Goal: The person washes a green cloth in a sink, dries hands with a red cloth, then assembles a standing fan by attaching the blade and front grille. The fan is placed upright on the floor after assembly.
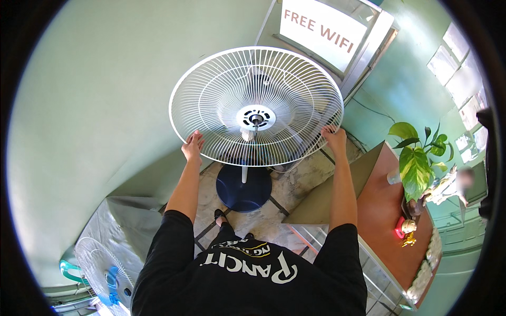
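Note:
A large round white wire fan guard (270, 117) spans the middle of the view, its face tilted up toward me. My left hand (193, 146) pinches its rim at the lower left. On the opposite side, the fingers of my right hand (334, 138) are closed around the lower right rim. A dark metal shaft (257, 120) shows at the slotted centre plate, and no blades are seen in front of the guard. Below it, a short white pole (244, 174) rises from a round dark blue fan base (243, 196) on the floor. The wires partly hide the parts behind.
To the right stands a brown-topped counter (377, 210) with a leafy potted plant (416, 163) and small figurines (407, 227). A second fan with blue blades (112, 284) is at lower left, beside a grey-covered object (124, 221). A white sign (322, 31) hangs behind the guard.

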The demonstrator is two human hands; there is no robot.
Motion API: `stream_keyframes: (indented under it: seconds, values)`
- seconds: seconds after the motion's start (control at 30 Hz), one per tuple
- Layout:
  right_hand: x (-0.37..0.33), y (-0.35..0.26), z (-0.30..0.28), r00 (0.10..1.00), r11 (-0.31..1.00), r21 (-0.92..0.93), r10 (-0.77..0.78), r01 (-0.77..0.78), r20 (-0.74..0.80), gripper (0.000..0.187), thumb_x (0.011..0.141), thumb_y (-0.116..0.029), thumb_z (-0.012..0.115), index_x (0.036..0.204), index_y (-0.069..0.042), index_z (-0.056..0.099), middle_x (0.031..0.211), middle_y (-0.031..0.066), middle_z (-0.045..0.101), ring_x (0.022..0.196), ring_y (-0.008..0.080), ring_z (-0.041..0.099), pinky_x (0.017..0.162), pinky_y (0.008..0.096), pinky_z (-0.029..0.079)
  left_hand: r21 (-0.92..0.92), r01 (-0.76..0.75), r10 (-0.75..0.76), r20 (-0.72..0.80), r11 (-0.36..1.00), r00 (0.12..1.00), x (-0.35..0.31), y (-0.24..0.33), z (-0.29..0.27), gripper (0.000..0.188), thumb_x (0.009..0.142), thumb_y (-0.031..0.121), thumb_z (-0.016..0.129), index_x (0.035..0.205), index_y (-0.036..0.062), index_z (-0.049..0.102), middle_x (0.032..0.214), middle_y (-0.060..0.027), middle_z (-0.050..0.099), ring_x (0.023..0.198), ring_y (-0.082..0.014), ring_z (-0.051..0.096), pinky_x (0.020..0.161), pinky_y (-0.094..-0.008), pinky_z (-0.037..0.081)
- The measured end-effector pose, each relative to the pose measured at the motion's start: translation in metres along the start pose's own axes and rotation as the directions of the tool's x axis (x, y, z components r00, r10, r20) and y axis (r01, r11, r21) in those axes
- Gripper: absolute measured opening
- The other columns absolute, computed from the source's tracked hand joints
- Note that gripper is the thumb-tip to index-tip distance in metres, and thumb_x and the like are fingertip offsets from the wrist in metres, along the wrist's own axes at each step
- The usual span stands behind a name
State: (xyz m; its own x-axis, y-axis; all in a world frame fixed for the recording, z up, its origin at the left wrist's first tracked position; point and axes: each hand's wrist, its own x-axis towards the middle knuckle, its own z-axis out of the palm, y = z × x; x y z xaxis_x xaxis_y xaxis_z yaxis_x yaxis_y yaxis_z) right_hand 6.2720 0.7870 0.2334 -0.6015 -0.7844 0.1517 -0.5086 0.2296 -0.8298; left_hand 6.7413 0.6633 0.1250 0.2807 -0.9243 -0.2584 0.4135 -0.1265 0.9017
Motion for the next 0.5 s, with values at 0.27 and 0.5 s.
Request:
stream_keyframes:
  seconds: [0.27,0.5]
  values:
    - [0.009,-0.012,-0.007,0.999,0.997,-0.078,-0.028,0.026,-0.023,0.021,0.066,-0.023,0.073,0.083,-0.01,0.073,0.076,0.0121,0.069,0.074,0.028,0.067,0.07,0.0383,0.05,0.023,0.088,-0.088,0.019,0.996,0.996,0.005,-0.01,0.002,0.05,0.078,0.039,0.076,0.112,0.0069,0.059,0.105,-0.0076,0.066,0.088,-0.0233,0.064,0.07,-0.0334,0.047]
    - [0.007,-0.034,-0.018,0.997,0.987,-0.147,-0.066,0.059,-0.047,0.019,0.068,-0.024,0.072,0.082,-0.011,0.072,0.079,0.0129,0.068,0.077,0.0307,0.066,0.07,0.0402,0.05,-0.029,0.137,-0.136,0.025,0.99,0.99,0.01,-0.03,0.003,0.048,0.079,0.038,0.076,0.112,0.008,0.059,0.106,-0.0053,0.065,0.089,-0.0239,0.063,0.071,-0.0342,0.046]
